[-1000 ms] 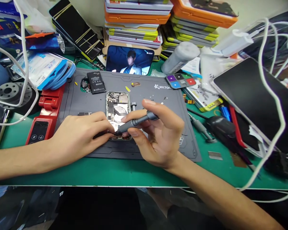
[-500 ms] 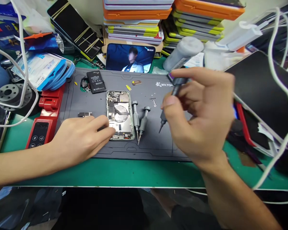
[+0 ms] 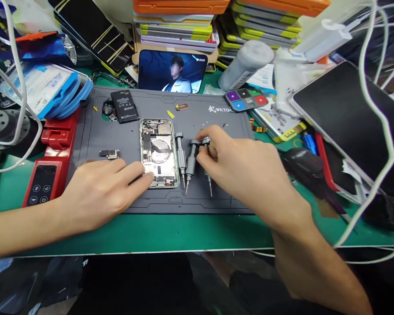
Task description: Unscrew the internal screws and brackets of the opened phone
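Observation:
An opened phone, its circuit parts and round coil showing, lies face up on the dark grey work mat. My left hand rests at its lower left side, fingers closed against the phone's edge. Two grey screwdrivers lie right of the phone: one screwdriver close to its edge, another screwdriver beside that. Further right, my right hand pinches the cap end of a third screwdriver, tip toward me. Left of the phone sits a small metal-and-black phone part.
A black battery lies at the mat's back left. Behind the mat a phone plays a video, near a grey bottle and stacked boxes. A red device stands left; a white cable loops at right.
My right hand lifted a screwdriver out of the opened phone, swung right with it, then lowered it beside the other two. My left hand stayed at the phone's edge.

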`<state>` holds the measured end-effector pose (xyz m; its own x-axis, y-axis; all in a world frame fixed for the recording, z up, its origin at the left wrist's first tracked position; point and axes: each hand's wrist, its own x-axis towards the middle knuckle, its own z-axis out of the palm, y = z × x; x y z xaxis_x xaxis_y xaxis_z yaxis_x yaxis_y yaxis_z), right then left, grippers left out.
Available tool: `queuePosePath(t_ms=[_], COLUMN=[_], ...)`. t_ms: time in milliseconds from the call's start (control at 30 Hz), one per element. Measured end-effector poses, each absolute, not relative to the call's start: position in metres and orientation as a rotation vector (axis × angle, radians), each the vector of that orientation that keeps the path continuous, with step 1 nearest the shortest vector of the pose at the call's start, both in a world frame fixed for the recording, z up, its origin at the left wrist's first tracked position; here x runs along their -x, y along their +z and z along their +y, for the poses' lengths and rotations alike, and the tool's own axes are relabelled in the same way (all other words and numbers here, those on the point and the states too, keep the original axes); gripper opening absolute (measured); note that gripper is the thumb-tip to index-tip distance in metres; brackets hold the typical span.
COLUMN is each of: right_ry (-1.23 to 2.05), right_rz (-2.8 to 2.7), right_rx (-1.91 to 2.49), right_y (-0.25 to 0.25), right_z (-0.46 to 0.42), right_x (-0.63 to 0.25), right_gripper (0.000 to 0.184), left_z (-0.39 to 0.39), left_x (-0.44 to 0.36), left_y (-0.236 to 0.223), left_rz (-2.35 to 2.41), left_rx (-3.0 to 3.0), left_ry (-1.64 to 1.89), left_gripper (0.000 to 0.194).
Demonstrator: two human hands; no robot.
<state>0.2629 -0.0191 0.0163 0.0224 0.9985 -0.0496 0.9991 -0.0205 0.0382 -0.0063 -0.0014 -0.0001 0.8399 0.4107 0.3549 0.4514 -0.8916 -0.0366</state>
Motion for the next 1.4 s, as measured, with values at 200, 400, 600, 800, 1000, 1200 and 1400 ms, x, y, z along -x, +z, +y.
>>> queuePosePath(t_ms=[200,400,600,800,1000,1200,1400], right_ry=[0.007,0.086,0.087,0.078,0.118,0.138,0.066], right_rz=[2.152,2.17,2.185,2.166,2.186,2.227,2.255], right_rx=[-2.165,-2.129,-2.137,-2.141,-2.135,-2.132,-2.215], right_y=[0.014,0.012,0.013,0.014,0.013,0.011,0.012], right_z=[-0.021,-0.021,-0.022,-0.021,-0.022,-0.022,-0.024], right_x=[-0.261,-0.261,-0.258,-0.256,-0.257,-0.26,-0.26], right_gripper=[0.03,0.032,0.033,0.035,0.035,0.039,0.048], left_z=[-0.001,-0.001,-0.005,-0.005,-0.005,-0.006,-0.007], left_x=[0.006,0.003,0.001,0.001,0.002,0.002,0.0], left_y=[0.001,0.008,0.01,0.008,0.005,0.005,0.008], left_rz=[-0.561,-0.421,-0.303,-0.317,-0.359,-0.382,-0.376], left_rx=[2.779,2.701,2.648,2.656,2.671,2.655,2.638], left_ry=[-0.481,-0.439,-0.376,-0.365,-0.382,-0.385,-0.409], left_gripper=[0.022,0.028,0.025,0.025,0.026,0.022,0.02])
